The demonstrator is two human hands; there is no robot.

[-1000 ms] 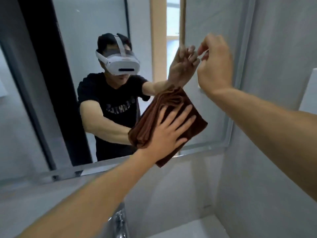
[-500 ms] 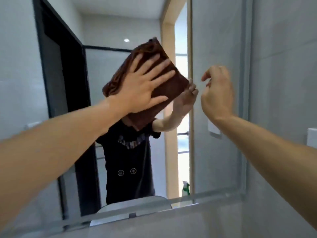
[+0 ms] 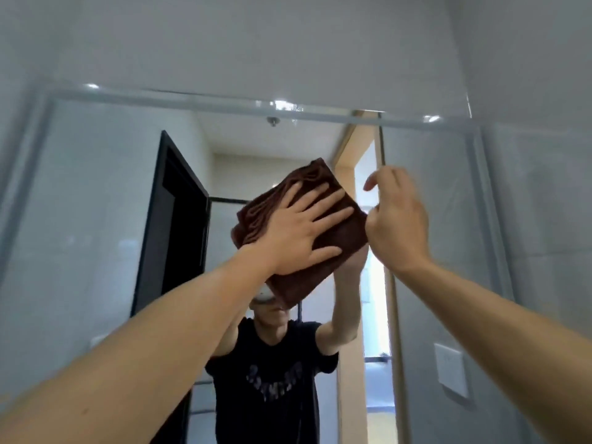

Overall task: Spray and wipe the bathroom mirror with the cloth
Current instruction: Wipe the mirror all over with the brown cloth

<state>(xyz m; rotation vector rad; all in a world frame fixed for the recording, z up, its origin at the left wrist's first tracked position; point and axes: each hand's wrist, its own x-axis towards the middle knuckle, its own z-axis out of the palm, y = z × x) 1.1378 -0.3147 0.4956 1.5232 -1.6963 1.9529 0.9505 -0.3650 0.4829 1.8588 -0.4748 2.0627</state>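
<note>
A folded brown cloth (image 3: 323,248) is being pressed flat against the bathroom mirror (image 3: 96,219), in the upper middle of the glass, a little below the top frame edge. The left hand (image 3: 301,232) is being laid over it with fingers straight and spread, palm down on the fabric; nothing is being gripped, only pushed. The right hand (image 3: 397,219) is being held just beside the cloth's right corner, fingers loosely curled; whether the corner is being touched or pinched cannot be told, since the fingertips are turned away from the camera.

Handling, judged: the cloth is being read as soft, light and thick-piled, folded into several layers whose ridges are showing at the upper left edge. It is likely to slide easily on smooth glass and to bunch or unfold if pressure is being applied only at one corner. Best control is being expected from a flat palm over the centre of the fold, as is being done. The mirror is being treated as rigid but fragile; even pressure is advised.

A wall plate (image 3: 450,373) is being seen at the lower right. No spray bottle is being seen here.
</note>
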